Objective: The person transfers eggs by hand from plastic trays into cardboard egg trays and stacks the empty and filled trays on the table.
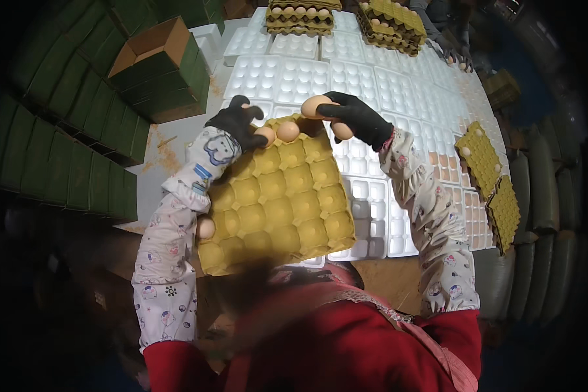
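A yellow molded-pulp egg tray (pixel 284 206) lies before me, most of its cups bare. At its far edge sit a brown egg (pixel 288 131) and a partly covered egg (pixel 265 135); another egg (pixel 206 228) rests at the left edge. My left hand (pixel 235 120), in a black glove, is over the far left corner with curled fingers by the covered egg; its palm is hidden. Above the far right corner, my right hand (pixel 357 117), also black-gloved, holds one egg (pixel 316 107) between the fingers and a second egg (pixel 343 131) lower down.
White foam egg trays (pixel 304 78) cover much of the table. Stacked pulp trays with eggs (pixel 299 19) stand at the back, beside another stack (pixel 392 27). An open green carton (pixel 161 73) is at left. Another person's gloved hand (pixel 465 63) touches eggs at far right.
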Tool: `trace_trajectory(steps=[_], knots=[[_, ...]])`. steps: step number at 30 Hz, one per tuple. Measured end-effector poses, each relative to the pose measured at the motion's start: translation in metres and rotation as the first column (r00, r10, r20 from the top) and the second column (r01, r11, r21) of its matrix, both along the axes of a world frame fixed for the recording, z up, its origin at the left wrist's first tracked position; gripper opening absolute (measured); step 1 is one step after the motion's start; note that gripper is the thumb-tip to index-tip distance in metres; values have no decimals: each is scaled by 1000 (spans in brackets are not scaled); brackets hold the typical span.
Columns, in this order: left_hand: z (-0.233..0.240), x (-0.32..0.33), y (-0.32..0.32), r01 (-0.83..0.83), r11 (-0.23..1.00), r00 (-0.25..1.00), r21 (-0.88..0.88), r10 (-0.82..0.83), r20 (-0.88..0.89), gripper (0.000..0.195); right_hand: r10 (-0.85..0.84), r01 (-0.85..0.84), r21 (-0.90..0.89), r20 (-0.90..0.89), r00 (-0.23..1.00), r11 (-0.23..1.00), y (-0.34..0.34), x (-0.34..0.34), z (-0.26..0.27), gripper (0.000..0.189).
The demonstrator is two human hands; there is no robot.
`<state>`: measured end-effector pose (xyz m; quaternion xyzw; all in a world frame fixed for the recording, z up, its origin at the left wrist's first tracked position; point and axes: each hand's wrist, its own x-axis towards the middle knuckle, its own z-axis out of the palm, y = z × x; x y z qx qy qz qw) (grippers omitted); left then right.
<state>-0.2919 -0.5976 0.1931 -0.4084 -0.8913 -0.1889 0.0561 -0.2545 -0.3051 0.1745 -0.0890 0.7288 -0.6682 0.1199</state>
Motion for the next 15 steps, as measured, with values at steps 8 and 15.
trace_trajectory(steps=[8, 15], knots=[[4, 22, 6, -178, 949, 983, -262, 183, -6, 38, 326, 155, -960, 227, 918, 233, 33, 80, -23, 57], [-7, 0, 85, -730, 431, 62, 530, -731, 680, 59, -3, 371, -900, 380, 925, 229, 158, 126, -66, 53]])
